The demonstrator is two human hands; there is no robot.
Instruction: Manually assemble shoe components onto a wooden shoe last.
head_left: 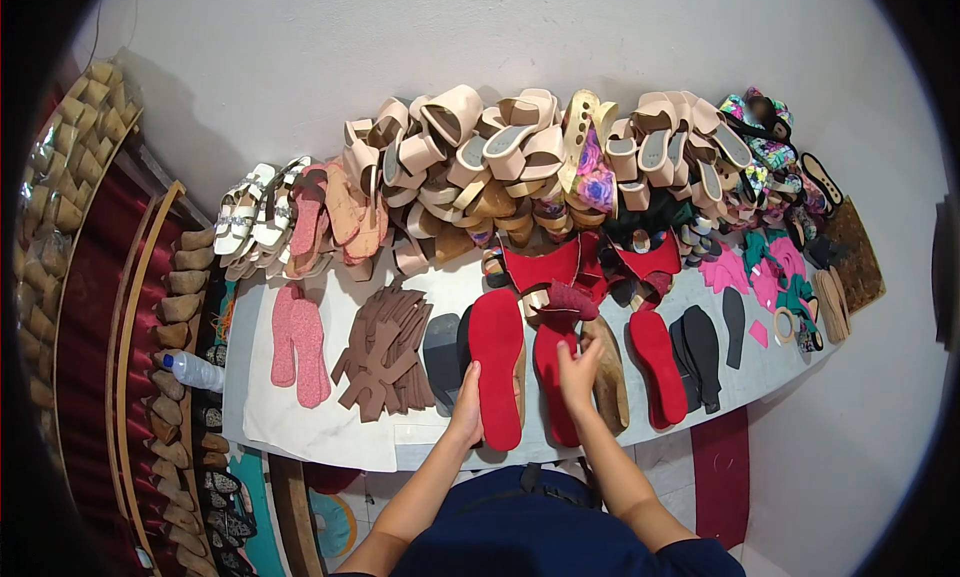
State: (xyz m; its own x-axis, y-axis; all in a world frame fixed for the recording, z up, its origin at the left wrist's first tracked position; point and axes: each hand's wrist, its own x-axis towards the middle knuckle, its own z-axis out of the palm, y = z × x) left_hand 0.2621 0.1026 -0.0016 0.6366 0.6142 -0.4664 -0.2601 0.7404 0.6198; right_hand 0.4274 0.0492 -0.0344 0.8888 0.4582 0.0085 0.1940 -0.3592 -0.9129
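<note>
My left hand (466, 409) is closed on the edge of a red insole (497, 367), held upright with its broad end away from me; its fingers are partly hidden behind it. A dark sole and a tan edge show behind this insole. To the right, my right hand (580, 372) grips the side of a second red sole (554, 377), thumb on its face. A red strap piece (573, 301) lies at that sole's far end. Right beside my right hand stands a wooden shoe last (609, 382). Another pair of red insoles (657, 367) lies further right.
Finished sandals (520, 142) are piled along the wall. Brown strap pieces (390, 347), pink insoles (300, 342) and black soles (697, 352) lie on the table (340, 432). Pink scraps (728, 269) are at the right. Shelves of wooden lasts (180, 307) and a bottle (195, 371) stand left.
</note>
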